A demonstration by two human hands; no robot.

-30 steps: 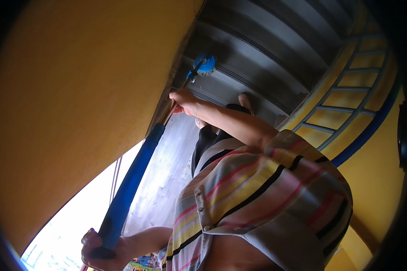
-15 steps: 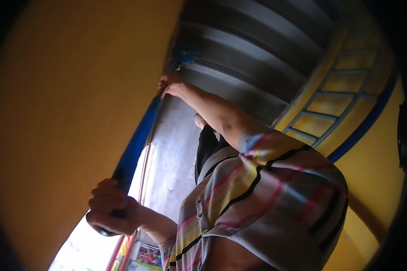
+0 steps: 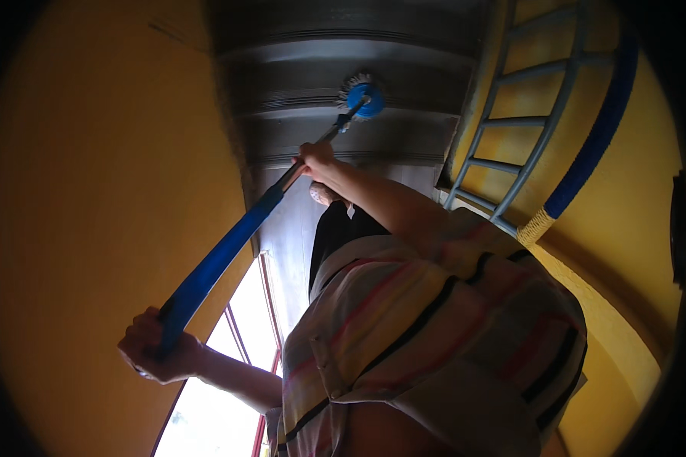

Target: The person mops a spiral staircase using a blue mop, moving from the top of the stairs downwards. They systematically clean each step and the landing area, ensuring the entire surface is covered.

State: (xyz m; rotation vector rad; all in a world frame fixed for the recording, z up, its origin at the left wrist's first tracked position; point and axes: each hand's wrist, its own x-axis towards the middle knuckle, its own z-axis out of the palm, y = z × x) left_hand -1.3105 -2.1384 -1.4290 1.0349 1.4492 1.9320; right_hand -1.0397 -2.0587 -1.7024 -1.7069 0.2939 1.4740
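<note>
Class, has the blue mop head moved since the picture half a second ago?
Yes. Judged against the yellow wall at left, the blue mop head has moved right, away from it and farther across the dark stairs.

Your mop head (image 3: 366, 103): bright blue, with a whitish fringe (image 3: 354, 81)
Your mop handle (image 3: 221, 266): mostly blue, metallic grey nearer the head
Your top (image 3: 434, 335): grey, striped in yellow, pink and black
Your trousers (image 3: 331, 236): black
Stairs (image 3: 297, 68): dark grey with darker lines
Wall on your left (image 3: 107, 190): orange-yellow
Railing on your right (image 3: 514, 122): grey-blue
Handrail (image 3: 593, 152): deep blue, pale yellow at its near end
</note>
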